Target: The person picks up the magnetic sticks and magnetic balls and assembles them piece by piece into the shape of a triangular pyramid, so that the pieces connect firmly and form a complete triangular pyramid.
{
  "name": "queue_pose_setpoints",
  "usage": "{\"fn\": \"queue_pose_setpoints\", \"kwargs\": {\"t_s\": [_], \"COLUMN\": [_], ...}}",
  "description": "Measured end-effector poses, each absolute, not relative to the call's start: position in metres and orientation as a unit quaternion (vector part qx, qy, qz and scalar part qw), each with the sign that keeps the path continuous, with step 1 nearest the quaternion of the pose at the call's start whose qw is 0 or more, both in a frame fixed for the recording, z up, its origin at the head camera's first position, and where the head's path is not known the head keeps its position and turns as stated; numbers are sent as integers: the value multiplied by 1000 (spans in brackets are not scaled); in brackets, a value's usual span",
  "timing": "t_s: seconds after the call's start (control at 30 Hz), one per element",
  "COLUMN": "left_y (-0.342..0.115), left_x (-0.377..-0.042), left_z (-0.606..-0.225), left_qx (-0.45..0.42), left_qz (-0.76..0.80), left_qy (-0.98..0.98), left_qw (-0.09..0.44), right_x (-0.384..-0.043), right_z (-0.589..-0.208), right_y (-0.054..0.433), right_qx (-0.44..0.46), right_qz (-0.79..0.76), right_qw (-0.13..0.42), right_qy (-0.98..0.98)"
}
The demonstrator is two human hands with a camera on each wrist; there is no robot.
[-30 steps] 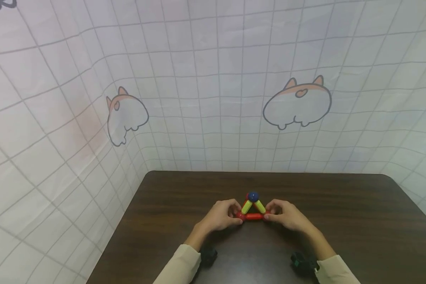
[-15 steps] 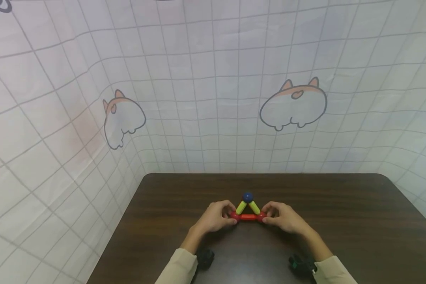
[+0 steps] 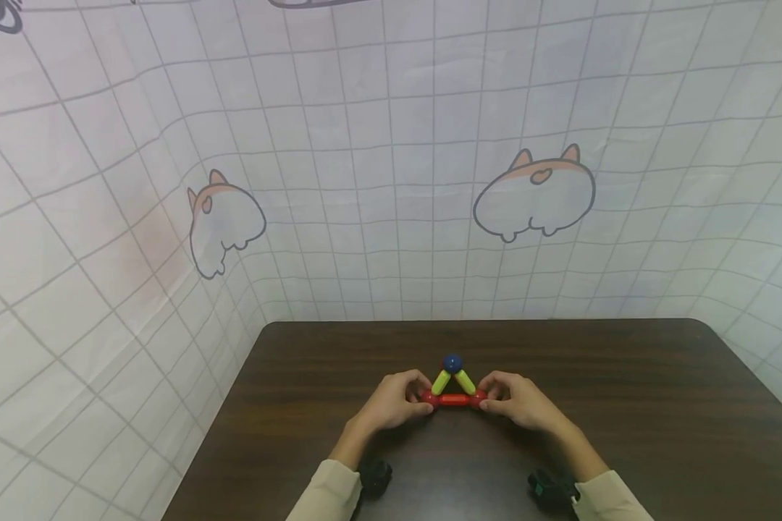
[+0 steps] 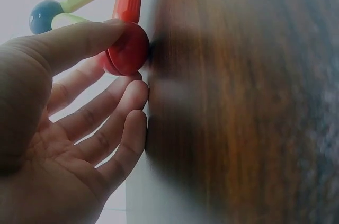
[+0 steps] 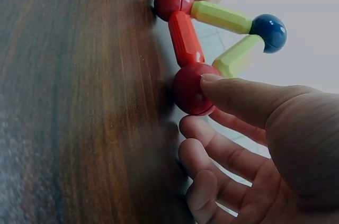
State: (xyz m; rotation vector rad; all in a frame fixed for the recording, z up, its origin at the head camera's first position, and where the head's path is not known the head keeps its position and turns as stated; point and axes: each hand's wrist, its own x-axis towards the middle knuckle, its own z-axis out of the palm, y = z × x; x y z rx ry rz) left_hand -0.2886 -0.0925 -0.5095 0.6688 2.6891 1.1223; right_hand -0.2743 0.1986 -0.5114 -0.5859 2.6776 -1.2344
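Observation:
A triangle of magnetic building rods and balls stands upright on the table in front of me. Its base is a red rod joining a left red ball and a right red ball. Two yellow-green rods lean together up to a blue ball at the top. My left hand pinches the left red ball, its thumb across the near side. On the opposite corner, my right hand pinches the right red ball between thumb and fingers. The other fingers of both hands curve loosely below the balls.
The dark wood-grain table has rounded far corners. White grid-patterned cloth with cartoon animals hangs behind it and along the left. A black device sits at the left wrist, another at the right.
In the head view, both hands and the triangle have shifted slightly left and down, as has the background. Red parts seen behind the yellow-green rods a second ago no longer show. Both grips stay the same.

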Motion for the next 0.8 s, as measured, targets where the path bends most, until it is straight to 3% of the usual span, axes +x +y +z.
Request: {"fn": "queue_pose_setpoints", "kwargs": {"t_s": [0.8], "left_y": [-117], "left_x": [-295], "left_z": [-492], "left_qx": [230], "left_qz": [375], "left_qy": [896], "left_qw": [64], "right_x": [-278], "right_z": [-500], "right_y": [214], "right_qx": [-206], "right_qz": [-422], "right_qw": [76], "right_qy": [879]}}
